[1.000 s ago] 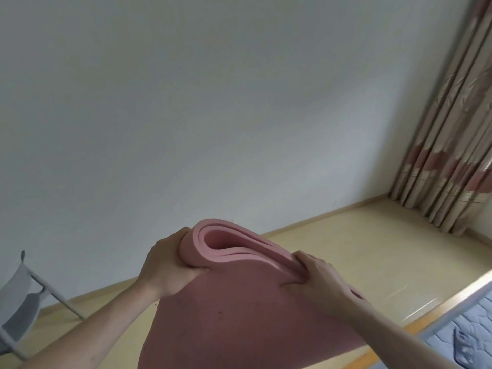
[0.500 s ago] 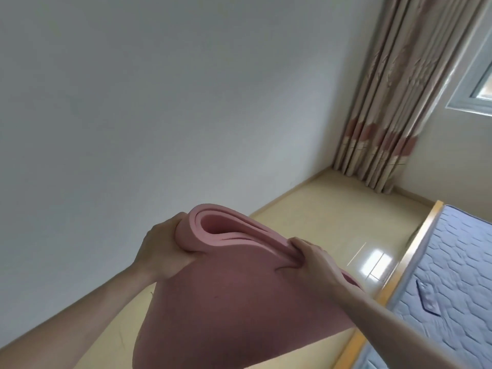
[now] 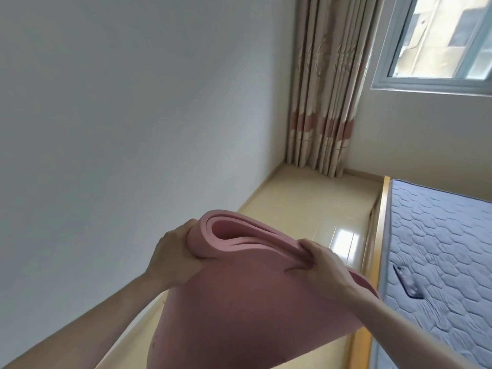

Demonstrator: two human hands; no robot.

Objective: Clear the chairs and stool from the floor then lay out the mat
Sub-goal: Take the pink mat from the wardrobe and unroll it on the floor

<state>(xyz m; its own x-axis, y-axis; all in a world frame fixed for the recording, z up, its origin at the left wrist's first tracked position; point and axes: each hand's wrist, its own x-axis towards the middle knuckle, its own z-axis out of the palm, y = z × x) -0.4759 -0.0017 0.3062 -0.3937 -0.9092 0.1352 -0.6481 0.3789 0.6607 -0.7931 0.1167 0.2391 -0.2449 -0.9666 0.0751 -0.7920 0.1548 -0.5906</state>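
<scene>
Gripping the rolled pink foam mat (image 3: 239,310) at its top edge, left hand (image 3: 173,257) at nine o'clock, right hand (image 3: 324,262) at three. It looks light, soft and squashy. Both grips pinch it firmly, and holding the outer flap should let it unroll.

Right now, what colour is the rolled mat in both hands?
Pink, a dusty rose all over. The head view shows the foam mat plainly, rolled end up.

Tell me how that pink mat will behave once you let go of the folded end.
The pink mat looks soft and floppy: it dents where the left hand and right hand grip it. Its bunched layers are curved, not creased, so they will probably spring open once released. It seems light for its size, since it is carried by one edge.
</scene>
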